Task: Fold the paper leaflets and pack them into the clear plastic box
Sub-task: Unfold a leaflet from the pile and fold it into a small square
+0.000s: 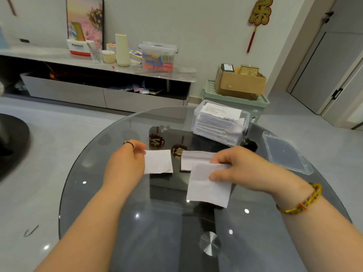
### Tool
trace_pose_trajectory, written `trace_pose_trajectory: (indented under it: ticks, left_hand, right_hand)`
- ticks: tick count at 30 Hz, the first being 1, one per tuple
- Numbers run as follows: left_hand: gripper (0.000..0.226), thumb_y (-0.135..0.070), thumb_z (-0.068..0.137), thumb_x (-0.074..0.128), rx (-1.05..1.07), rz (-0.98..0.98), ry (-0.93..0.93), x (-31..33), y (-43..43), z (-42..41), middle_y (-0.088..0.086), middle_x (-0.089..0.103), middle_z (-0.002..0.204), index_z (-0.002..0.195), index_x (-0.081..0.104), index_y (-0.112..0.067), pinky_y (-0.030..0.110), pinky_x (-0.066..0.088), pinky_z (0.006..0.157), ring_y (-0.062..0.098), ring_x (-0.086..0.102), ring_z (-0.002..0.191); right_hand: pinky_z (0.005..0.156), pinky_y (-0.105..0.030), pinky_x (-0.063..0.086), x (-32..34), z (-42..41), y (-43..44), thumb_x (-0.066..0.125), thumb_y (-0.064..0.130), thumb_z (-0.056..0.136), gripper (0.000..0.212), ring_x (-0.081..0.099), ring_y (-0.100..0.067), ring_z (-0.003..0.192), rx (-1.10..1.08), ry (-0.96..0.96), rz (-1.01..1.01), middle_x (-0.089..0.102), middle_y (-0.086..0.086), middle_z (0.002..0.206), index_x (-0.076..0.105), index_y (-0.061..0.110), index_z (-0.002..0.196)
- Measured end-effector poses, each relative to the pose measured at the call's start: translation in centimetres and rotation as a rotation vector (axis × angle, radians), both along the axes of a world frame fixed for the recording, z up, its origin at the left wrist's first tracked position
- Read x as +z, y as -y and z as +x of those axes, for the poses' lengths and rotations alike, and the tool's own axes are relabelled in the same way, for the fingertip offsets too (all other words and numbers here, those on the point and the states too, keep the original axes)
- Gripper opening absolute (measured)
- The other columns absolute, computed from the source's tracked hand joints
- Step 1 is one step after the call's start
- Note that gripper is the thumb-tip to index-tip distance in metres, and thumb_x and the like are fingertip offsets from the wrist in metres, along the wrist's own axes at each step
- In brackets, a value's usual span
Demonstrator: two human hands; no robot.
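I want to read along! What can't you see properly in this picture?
Head view:
Print on the top sheet in the clear box: too small, blurred.
Fingertips of the left hand gripping the folded leaflet: hidden behind its knuckles.
Flat leaflet: partly covered by the right hand and its held leaflet.

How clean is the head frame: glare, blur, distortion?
Head view: wide-angle bends the far cabinet edge; pinpoint lamp glints dot the glass table; the left hand gripping the folded leaflet is motion-blurred; the creased leaflet pinched by the right hand is washed out, print unreadable; the clear plastic box is sharper.
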State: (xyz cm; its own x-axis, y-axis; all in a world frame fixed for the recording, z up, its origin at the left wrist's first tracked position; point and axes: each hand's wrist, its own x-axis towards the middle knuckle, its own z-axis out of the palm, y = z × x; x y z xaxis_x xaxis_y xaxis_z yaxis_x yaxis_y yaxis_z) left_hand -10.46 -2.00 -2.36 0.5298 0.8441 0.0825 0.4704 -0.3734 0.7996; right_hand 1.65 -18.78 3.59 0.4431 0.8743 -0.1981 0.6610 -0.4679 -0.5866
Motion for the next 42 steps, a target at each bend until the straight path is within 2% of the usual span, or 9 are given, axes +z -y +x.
trace_pose_trajectory:
  ticks: [8,11,16,21,23,28,32,36,42]
  left_hand:
    - [0.036,0.004,0.087,0.029,0.021,-0.105,-0.027,-0.8,-1.7,0.0,0.002,0.058,0.095,0.117,0.044,-0.010,0.028,0.033,0.063,0.022,0.048,0.083]
    - [0.036,0.006,0.085,0.029,0.030,-0.117,-0.030,-0.8,-2.2,-0.1,0.001,0.059,0.092,0.113,0.045,-0.010,0.025,0.033,0.053,0.022,0.048,0.076]
    - [0.030,0.004,0.085,0.030,0.035,-0.128,-0.029,-1.1,-2.6,0.3,0.004,0.063,0.093,0.099,0.046,-0.016,0.020,0.034,0.054,0.021,0.048,0.075]
    - [0.029,0.000,0.083,0.037,0.046,-0.086,-0.035,-1.7,-3.0,0.6,-0.001,0.058,0.075,0.103,0.051,-0.017,0.025,0.035,0.054,0.022,0.049,0.074]
    - [0.028,-0.003,0.082,0.042,0.039,-0.074,-0.041,-1.8,-3.0,0.7,-0.006,0.055,0.071,0.105,0.052,-0.016,0.025,0.036,0.056,0.021,0.051,0.075]
    - [0.033,-0.016,0.081,0.060,-0.012,-0.030,-0.097,-1.8,-2.8,0.9,-0.002,0.060,0.095,0.114,0.051,-0.016,0.029,0.043,0.083,0.021,0.056,0.102]
    - [0.043,-0.015,0.078,0.062,-0.022,0.015,-0.147,-2.0,-2.8,1.0,-0.003,0.061,0.113,0.119,0.050,-0.020,0.032,0.041,0.091,0.021,0.049,0.113]
    - [0.060,-0.018,0.081,0.061,-0.049,0.057,-0.205,-2.1,-2.7,1.0,-0.005,0.051,0.129,0.136,0.036,-0.021,0.031,0.033,0.096,0.021,0.038,0.124]
    - [0.068,-0.018,0.087,0.053,-0.110,0.063,-0.242,-1.9,-2.6,1.0,-0.003,0.043,0.138,0.145,0.017,-0.024,0.032,0.027,0.104,0.022,0.032,0.129]
  right_hand:
    - [0.047,-0.008,0.037,1.1,0.0,-11.6,0.064,0.013,0.081,0.002,0.045,-0.003,0.056,0.140,0.114,0.013,0.052,0.007,0.064,0.065,0.012,0.082]
    - [0.048,-0.011,0.037,-0.1,-0.1,-13.7,0.064,0.015,0.082,0.018,0.047,-0.006,0.059,0.170,0.167,-0.107,0.053,0.004,0.071,0.067,0.008,0.098]
    - [0.050,-0.018,0.034,-2.1,-0.1,-15.1,0.062,0.013,0.082,0.020,0.049,-0.017,0.076,0.190,0.260,-0.222,0.052,-0.001,0.073,0.066,0.005,0.100]
    - [0.065,-0.026,0.031,-3.1,-0.2,-15.3,0.062,0.017,0.082,0.024,0.047,-0.020,0.080,0.166,0.321,-0.298,0.048,0.001,0.072,0.062,0.006,0.104]
    - [0.075,-0.027,0.031,-3.2,-0.2,-15.6,0.062,0.021,0.083,0.028,0.049,-0.022,0.086,0.169,0.362,-0.329,0.053,-0.001,0.084,0.059,0.008,0.107]
    - [0.097,-0.036,0.030,-3.1,-0.1,-16.1,0.064,0.030,0.082,0.048,0.049,-0.026,0.114,0.182,0.457,-0.401,0.054,-0.004,0.122,0.047,0.013,0.123]
    - [0.089,-0.033,0.036,-2.9,-0.2,-16.5,0.065,0.030,0.081,0.044,0.054,-0.023,0.101,0.218,0.449,-0.437,0.058,-0.004,0.118,0.054,0.010,0.119]
    - [0.057,-0.021,0.037,-2.6,-0.2,-16.4,0.064,0.024,0.082,0.040,0.048,-0.019,0.086,0.224,0.360,-0.429,0.054,-0.005,0.097,0.057,0.004,0.116]
    - [0.078,-0.028,0.033,-3.3,-0.8,-15.5,0.060,0.022,0.083,0.005,0.041,-0.021,0.090,0.232,0.414,-0.311,0.049,-0.002,0.088,0.059,0.020,0.088]
